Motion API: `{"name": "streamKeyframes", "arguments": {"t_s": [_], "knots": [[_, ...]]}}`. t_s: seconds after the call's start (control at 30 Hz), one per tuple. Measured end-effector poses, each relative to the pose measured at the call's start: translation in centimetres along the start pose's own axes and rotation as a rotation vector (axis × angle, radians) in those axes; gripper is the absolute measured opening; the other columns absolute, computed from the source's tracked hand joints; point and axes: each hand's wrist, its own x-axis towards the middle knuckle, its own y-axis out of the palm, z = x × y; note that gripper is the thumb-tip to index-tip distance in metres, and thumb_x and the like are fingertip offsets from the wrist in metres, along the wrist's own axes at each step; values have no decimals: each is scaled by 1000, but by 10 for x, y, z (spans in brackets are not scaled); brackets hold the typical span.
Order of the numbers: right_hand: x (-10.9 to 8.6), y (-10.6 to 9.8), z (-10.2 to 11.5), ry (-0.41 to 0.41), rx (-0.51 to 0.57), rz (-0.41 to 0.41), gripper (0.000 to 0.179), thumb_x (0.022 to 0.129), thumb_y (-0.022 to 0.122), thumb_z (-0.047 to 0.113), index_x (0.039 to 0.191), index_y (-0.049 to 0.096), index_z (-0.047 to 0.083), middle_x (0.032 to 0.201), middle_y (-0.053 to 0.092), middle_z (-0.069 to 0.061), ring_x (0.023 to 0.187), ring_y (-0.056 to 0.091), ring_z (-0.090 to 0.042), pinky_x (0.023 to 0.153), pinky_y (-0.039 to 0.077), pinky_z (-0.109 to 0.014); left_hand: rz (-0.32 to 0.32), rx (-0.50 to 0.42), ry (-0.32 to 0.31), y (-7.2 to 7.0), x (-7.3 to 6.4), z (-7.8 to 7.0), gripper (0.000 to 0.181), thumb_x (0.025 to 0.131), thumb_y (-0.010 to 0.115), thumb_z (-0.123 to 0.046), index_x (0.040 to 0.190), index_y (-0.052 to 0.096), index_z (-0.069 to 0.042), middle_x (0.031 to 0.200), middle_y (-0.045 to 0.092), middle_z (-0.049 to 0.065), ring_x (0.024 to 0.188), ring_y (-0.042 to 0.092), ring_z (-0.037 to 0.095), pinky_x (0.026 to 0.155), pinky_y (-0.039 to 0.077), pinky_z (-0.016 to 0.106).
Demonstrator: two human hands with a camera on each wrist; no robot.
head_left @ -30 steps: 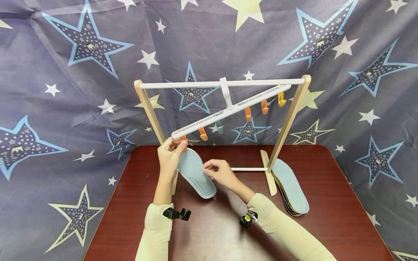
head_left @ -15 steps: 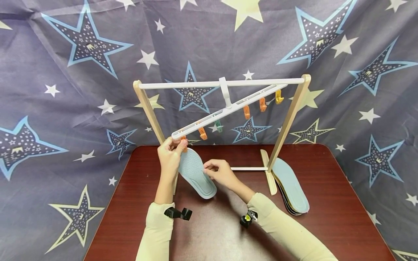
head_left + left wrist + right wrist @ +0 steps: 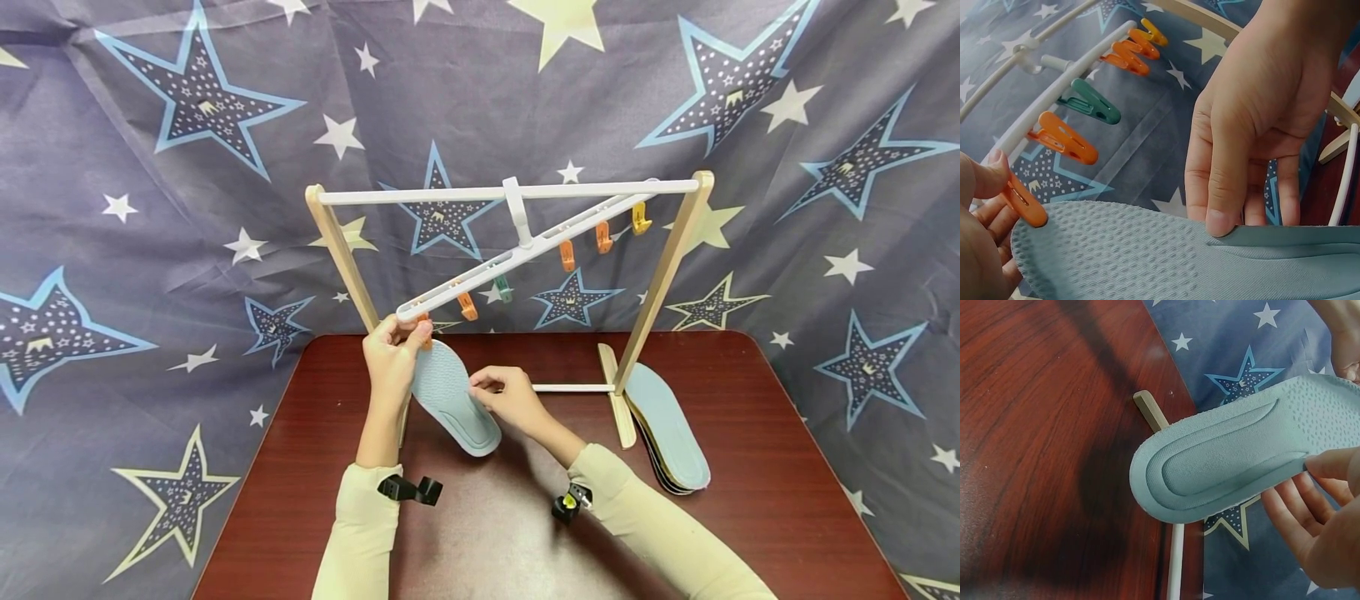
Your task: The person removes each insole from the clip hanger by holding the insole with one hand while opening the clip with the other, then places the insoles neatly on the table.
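A pale blue-green insole (image 3: 453, 400) hangs slantwise below the left end of a white clip hanger (image 3: 480, 273). My left hand (image 3: 390, 358) pinches the end orange clothespin (image 3: 1025, 200), whose tip lies over the insole's upper edge in the left wrist view. With thumb and fingers, my right hand (image 3: 512, 398) grips the insole by its long right edge. In the right wrist view the lower rounded end of the insole (image 3: 1216, 456) points away, free of both hands. Several more clothespins, orange, green (image 3: 1091, 103) and yellow (image 3: 641, 218), dangle along the hanger.
A wooden stand with a white top bar (image 3: 420, 195) carries the hanger by its hook (image 3: 516, 212). More insoles (image 3: 667, 429) lie stacked beside the stand's right foot (image 3: 617, 400) on the dark red table (image 3: 757, 500). Star-patterned cloth (image 3: 247, 167) covers the wall behind.
The hanger has swung a little, its right end moving slightly left and up. Both hands keep their hold, shifting very slightly right with the insole.
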Motion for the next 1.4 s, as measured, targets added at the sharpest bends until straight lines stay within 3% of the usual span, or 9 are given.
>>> {"name": "streamKeyframes", "arguments": {"t_s": [0.07,0.17,0.27,0.3,0.47,0.83,1.13,1.27,1.4], "knots": [[0,0,0,-4,-7,-8,13,90,67,-9,100,69,-17,93,70,-38,72,66,-45,66,59,-60,-1,5,-4,0,0,1,12,82,76,12,76,66,8,74,73,-16,62,63,0,55,47,13],[-1,-1,1,-4,-16,-17,13,90,68,-9,100,70,-17,93,71,-36,75,66,-51,60,61,-37,-4,2,-7,1,0,0,13,81,77,12,76,66,8,74,74,-12,62,63,0,55,47,13],[-1,-1,2,-10,-28,-29,12,89,69,-9,99,70,-16,92,71,-34,72,67,-45,55,49,-14,-9,7,-7,1,0,0,13,81,77,12,76,65,11,74,74,-11,61,63,0,55,47,13],[-1,-1,2,-10,-31,-32,12,89,69,-9,99,70,-16,92,71,-33,70,67,-42,55,47,-11,-9,9,-6,2,0,0,14,80,77,12,77,64,13,73,73,-12,61,62,-1,54,47,13],[-1,-3,-1,-16,-51,-42,11,88,69,-10,98,71,-16,90,71,-33,64,61,-21,55,45,-10,-7,1,-8,3,-1,1,19,80,76,15,82,59,24,68,69,-18,58,60,-2,54,47,11],[9,2,-42,-24,-73,-87,11,87,75,-4,97,76,-9,93,75,-26,63,67,-35,52,46,-11,1,7,-29,4,-2,0,22,80,78,11,89,63,25,67,69,-18,59,59,-2,56,48,12],[7,0,-47,-62,-95,-123,7,85,77,-3,91,78,-3,86,76,-16,54,59,-5,51,49,-16,2,16,-34,4,-3,-2,18,80,77,12,85,64,22,66,68,-18,58,59,-1,55,48,12],[6,-1,-49,-111,-107,-131,7,83,76,-5,90,77,-4,82,75,-13,52,57,-3,49,49,-16,2,6,-41,5,-3,-1,15,81,76,13,83,63,21,65,68,-17,56,58,-1,53,47,12],[6,-2,-47,-55,-91,-121,7,85,76,-3,92,78,-4,87,76,-17,56,59,-4,52,50,-15,12,-18,-37,5,-2,0,16,82,74,15,83,61,23,65,68,-15,55,59,-1,53,48,12]]}}
